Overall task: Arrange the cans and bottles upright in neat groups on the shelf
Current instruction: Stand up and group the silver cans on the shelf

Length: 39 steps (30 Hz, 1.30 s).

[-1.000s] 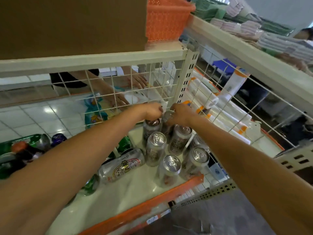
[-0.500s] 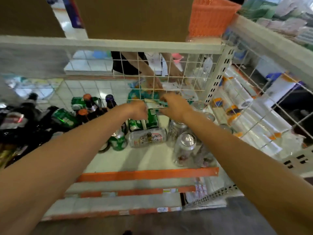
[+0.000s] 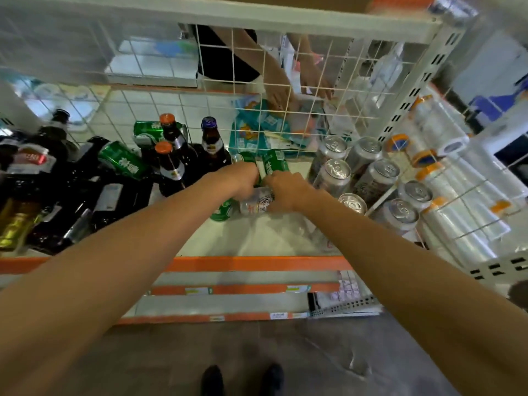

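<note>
Gripping a toppled silver can [image 3: 257, 204] mid-shelf [image 3: 251, 241], left hand [image 3: 243, 181] and right hand [image 3: 288, 192] curl round it; green cans [image 3: 275, 166] stand just behind.

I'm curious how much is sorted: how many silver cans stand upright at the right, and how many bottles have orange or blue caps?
Upright silver cans: 7
Orange-capped bottles: 2
Blue-capped bottles: 1
Total: 10
</note>
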Available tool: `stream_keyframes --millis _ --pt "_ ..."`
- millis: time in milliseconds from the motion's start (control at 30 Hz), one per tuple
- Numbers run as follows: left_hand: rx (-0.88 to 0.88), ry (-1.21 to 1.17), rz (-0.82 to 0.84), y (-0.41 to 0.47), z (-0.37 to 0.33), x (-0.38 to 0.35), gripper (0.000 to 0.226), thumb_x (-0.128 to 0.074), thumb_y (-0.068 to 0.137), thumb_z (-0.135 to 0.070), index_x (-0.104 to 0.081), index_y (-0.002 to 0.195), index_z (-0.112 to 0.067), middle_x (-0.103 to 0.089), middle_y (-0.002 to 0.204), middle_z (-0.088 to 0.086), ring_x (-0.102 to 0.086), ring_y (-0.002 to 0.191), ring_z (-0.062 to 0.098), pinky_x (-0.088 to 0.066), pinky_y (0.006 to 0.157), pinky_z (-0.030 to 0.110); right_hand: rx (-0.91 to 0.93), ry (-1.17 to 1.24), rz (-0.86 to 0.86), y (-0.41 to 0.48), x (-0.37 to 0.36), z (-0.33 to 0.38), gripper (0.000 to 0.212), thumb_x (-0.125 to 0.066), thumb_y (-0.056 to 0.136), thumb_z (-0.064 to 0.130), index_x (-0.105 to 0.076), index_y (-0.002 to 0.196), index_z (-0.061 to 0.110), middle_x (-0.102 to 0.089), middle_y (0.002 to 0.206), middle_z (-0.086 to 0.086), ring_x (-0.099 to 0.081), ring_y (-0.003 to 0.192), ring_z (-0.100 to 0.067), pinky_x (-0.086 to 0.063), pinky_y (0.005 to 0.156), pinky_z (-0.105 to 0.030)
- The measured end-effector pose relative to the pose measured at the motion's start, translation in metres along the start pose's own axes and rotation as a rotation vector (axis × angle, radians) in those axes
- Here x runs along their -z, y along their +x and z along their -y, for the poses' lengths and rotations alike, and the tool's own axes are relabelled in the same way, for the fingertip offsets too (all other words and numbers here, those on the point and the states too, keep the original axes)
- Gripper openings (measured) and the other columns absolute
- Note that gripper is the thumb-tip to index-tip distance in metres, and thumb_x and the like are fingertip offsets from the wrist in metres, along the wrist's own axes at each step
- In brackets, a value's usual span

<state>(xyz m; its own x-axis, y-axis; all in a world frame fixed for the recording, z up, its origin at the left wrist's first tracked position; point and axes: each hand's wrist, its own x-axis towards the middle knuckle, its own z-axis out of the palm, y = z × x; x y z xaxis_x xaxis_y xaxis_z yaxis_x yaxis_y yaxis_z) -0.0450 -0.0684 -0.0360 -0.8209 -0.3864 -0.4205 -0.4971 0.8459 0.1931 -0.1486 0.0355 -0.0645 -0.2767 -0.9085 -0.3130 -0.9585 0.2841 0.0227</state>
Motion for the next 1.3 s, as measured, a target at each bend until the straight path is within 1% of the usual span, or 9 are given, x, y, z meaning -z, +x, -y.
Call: stream_keyframes --millis 100,233,333,467,633,733,867,1133,1300 --pt "0.029 0.057 -0.016 -0.002 0.005 -0.003 0.013 -0.063 0.091 -0.021 -0.055 0.087 -0.011 -0.053 0.081 0.008 -0.054 0.077 0.026 -0.040 0.064 0.034 -0.004 -0.043 0.006 0.010 -0.016 0.014 0.066 -0.070 0.082 0.049 -0.049 0.136 0.018 -0.050 0.130 -0.013 -0.050 0.121 -0.033 -0.042 0.097 -0.044" --pt "0.031 0.076 -0.078 -0.003 0.011 -0.005 0.023 -0.057 0.093 -0.012 -0.047 0.073 -0.014 -0.048 0.076 0.006 -0.051 0.075 0.026 -0.037 0.062 0.035 -0.027 -0.054 -0.051 0.020 -0.032 0.027 0.072 -0.066 0.084 0.050 -0.040 0.142 0.017 -0.044 0.133 -0.015 -0.044 0.124 -0.035 -0.037 0.101 -0.047" --pt "0.000 0.058 -0.115 -0.006 0.017 -0.007 0.006 -0.056 0.092 -0.007 -0.061 0.089 -0.009 -0.053 0.080 0.008 -0.055 0.079 0.028 -0.042 0.064 0.036 -0.039 -0.076 -0.134 0.021 -0.044 0.033 0.068 -0.063 0.086 0.047 -0.038 0.142 0.017 -0.043 0.132 -0.015 -0.044 0.122 -0.034 -0.036 0.100 -0.045" --pt "-0.038 -0.011 -0.157 -0.012 0.030 -0.007 0.022 -0.059 0.088 -0.005 -0.072 0.106 -0.010 -0.068 0.102 0.012 -0.063 0.089 0.031 -0.055 0.079 0.043 -0.018 -0.126 -0.186 0.016 -0.045 0.034 0.060 -0.064 0.086 0.041 -0.042 0.135 0.015 -0.045 0.131 -0.012 -0.046 0.120 -0.032 -0.037 0.098 -0.044" --pt "-0.037 -0.079 -0.240 -0.020 0.037 0.000 0.033 -0.056 0.087 0.000 -0.069 0.116 -0.009 -0.067 0.107 0.012 -0.063 0.095 0.030 -0.054 0.082 0.043 -0.025 -0.004 -0.224 0.003 -0.017 0.026 0.063 -0.064 0.082 0.047 -0.044 0.129 0.010 -0.051 0.123 -0.012 -0.053 0.113 -0.031 -0.042 0.093 -0.042" --pt "-0.027 -0.152 -0.303 -0.025 0.037 0.005 0.034 -0.056 0.087 0.004 -0.066 0.118 -0.004 -0.064 0.100 0.012 -0.062 0.094 0.031 -0.053 0.080 0.042 -0.103 0.194 -0.274 -0.014 0.006 0.016 0.075 -0.067 0.080 0.046 -0.037 0.138 0.009 -0.052 0.127 -0.014 -0.055 0.112 -0.033 -0.045 0.089 -0.039" --pt "-0.044 -0.347 -0.383 -0.030 0.022 0.001 0.047 -0.063 0.085 0.001 -0.061 0.131 -0.007 -0.065 0.124 0.014 -0.062 0.110 0.029 -0.052 0.092 0.038 -0.194 0.250 -0.229 -0.036 0.027 -0.002 0.081 -0.071 0.077 0.050 -0.033 0.139 0.013 -0.055 0.132 -0.015 -0.057 0.114 -0.035 -0.049 0.088 -0.043" --pt "-0.050 -0.680 -0.128 -0.021 -0.040 -0.067 0.058 -0.075 0.082 -0.012 -0.052 0.135 -0.010 -0.062 0.124 0.011 -0.060 0.111 0.030 -0.047 0.081 0.029 -0.200 0.083 -0.163 -0.074 0.041 -0.015 0.068 -0.074 0.073 0.053 -0.050 0.122 0.012 -0.061 0.121 -0.012 -0.058 0.107 -0.032 -0.046 0.086 -0.038" --pt "-0.005 -0.699 -0.112 -0.016 -0.063 -0.083 0.047 -0.069 0.086 -0.017 -0.055 0.130 -0.006 -0.064 0.120 0.014 -0.063 0.105 0.032 -0.047 0.075 0.031 -0.172 -0.176 -0.114 -0.087 0.035 -0.027 0.074 -0.063 0.074 0.068 -0.055 0.125 0.015 -0.057 0.125 -0.006 -0.040 0.125 -0.030 -0.027 0.108 -0.048"
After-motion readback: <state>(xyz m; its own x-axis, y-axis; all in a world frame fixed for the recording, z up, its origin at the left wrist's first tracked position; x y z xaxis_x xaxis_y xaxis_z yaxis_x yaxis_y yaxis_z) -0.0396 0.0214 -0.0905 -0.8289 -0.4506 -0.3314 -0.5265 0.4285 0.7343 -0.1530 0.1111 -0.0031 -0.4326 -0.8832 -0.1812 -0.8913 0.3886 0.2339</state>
